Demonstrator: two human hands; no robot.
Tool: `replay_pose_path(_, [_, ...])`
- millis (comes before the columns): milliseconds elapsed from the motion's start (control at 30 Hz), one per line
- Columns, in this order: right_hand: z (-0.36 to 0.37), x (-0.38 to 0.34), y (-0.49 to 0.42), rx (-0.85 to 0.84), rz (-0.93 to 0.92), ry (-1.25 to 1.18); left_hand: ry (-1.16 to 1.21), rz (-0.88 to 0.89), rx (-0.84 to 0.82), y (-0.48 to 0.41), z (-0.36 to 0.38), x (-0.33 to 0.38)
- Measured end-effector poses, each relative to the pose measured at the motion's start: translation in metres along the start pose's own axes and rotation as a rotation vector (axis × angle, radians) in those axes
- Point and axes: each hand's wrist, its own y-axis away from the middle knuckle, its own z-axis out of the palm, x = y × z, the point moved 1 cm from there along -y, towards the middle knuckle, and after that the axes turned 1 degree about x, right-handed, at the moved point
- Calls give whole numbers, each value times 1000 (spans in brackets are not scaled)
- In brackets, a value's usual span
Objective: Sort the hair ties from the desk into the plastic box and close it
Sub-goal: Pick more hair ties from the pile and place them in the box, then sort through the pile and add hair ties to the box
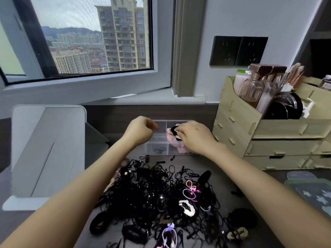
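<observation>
black hair ties [157, 199] heaped before clear, divided plastic box [161, 149].

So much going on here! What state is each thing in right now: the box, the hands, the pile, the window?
plastic box: open, partly filled.
right hand: over the box, pinching a black hair tie.
left hand: loosely curled over the box; whether it holds anything is unclear.
pile of hair ties: tangled, unsorted on the desk.
window: shut, as far as I can see.
</observation>
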Motion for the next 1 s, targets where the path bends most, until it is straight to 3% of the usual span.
replay_pose_path(100, [5,3,4,-309,91,4,34,9,12,15,-3,1])
replay_pose_path(167, [5,4,6,-359,120,-20,35,16,12,25,-5,1])
replay_pose_path(333, [-14,-4,14,-30,63,42,3,61,-10,52,-13,2])
replay_pose_path(400, [-27,-4,30,56,64,-63,-21,89,-65,68,-14,5])
replay_pose_path(500, [-42,1,73,-183,9,-207,-127,193,-211,101,-9,13])
replay_pose_path(567, [-41,4,105,-372,-13,-169,-207,279,-311,127,-5,17])
replay_pose_path(633, [-30,5,129,-434,-15,-134,-241,328,-400,150,0,19])
replay_pose_path(833, [4,0,157,-272,31,-180,-206,401,-577,196,7,11])
replay_pose_path(1000, [-17,16,172,-59,184,-404,-366,662,-705,229,24,-4])
